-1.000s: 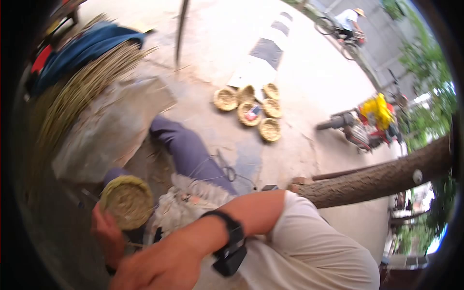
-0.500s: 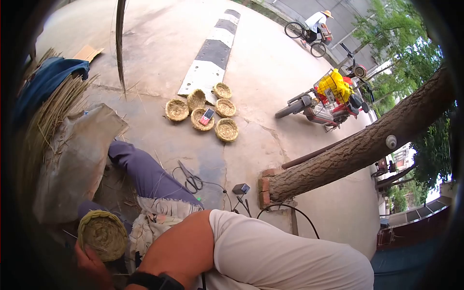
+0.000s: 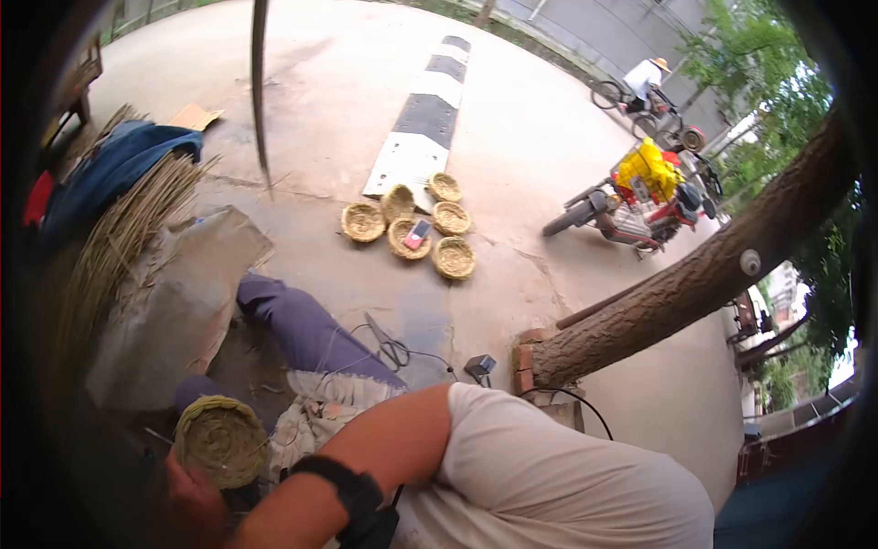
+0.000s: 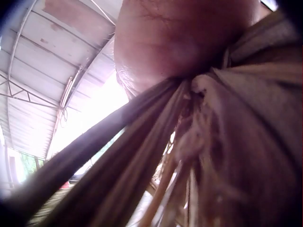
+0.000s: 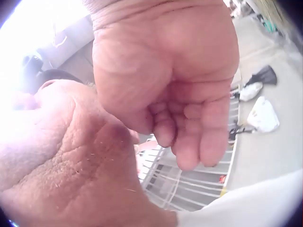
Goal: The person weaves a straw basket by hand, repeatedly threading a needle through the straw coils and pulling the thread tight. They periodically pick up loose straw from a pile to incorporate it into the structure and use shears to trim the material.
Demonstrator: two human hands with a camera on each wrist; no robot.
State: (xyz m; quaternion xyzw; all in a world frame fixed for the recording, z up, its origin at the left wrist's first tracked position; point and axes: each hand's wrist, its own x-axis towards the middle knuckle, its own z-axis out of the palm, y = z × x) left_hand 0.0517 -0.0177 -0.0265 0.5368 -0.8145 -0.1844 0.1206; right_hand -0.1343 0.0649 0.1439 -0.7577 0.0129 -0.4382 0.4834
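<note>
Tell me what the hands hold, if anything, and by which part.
The left hand holds a woven basket by its lower-left edge; for the right hand, I cannot tell.

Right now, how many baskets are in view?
7: one basket in the left hand; on the ground, one at left, one far middle, one holding the phone, three right: far, central, near. Others may be hidden.

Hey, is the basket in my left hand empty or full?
Empty: facing the head camera, the basket shows only its bare woven inside.
</note>
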